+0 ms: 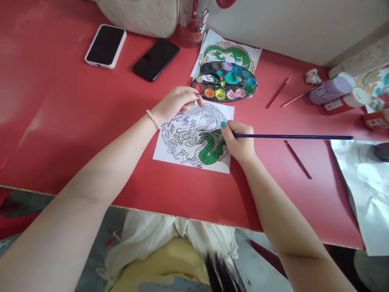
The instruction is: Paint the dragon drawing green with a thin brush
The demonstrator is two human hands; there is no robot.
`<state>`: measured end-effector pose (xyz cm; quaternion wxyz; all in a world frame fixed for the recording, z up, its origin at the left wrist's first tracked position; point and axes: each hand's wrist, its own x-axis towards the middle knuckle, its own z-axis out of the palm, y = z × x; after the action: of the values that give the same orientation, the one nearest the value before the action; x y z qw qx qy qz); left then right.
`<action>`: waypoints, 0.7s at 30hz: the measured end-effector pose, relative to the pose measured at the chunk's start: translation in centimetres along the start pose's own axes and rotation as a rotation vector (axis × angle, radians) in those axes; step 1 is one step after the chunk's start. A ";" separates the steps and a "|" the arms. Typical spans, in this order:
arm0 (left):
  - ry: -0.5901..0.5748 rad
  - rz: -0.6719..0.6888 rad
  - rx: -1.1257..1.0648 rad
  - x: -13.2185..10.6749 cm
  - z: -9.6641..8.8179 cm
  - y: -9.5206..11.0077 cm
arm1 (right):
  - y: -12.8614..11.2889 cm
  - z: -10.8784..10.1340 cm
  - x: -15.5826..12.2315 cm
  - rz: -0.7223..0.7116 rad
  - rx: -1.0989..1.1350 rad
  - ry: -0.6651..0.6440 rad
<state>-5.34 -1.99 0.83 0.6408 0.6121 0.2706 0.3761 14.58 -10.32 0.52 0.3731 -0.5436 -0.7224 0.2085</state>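
My right hand [241,142] grips a long dark-blue paintbrush [291,136] between thumb and fingers, the handle stretching far to the right. Its tip end is over a sheet with a line-drawn dragon [188,140]; I cannot make out the bristles clearly. Part of the dragon's body [212,151] is painted green, while the rest is black outline on white. At the sheet's upper left, my left hand [179,103] is loosely bent, its fingers a little apart and nothing visible in them. Just above the sheet lies a black paint palette [212,83] with several colours in its wells.
Behind the palette is a painted dragon picture [225,46]. Two phones, one white-edged [105,46] and one black [156,59], lie at upper left near a pale bag [146,16]. Thin brushes [298,159], paint bottles [332,88] and silvery sheeting [367,194] are on the right.
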 end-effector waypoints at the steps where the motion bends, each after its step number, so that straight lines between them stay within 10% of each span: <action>1: 0.000 0.001 -0.005 0.0 0.0 0.0 | 0.0 0.0 0.0 -0.004 0.002 -0.008; 21: 0.004 -0.010 0.067 0.0 -0.1 -0.1 | 0.0 0.0 0.0 0.016 -0.007 -0.025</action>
<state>-5.37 -1.93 0.70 0.6211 0.6312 0.2875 0.3649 14.57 -10.32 0.52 0.3606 -0.5482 -0.7231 0.2158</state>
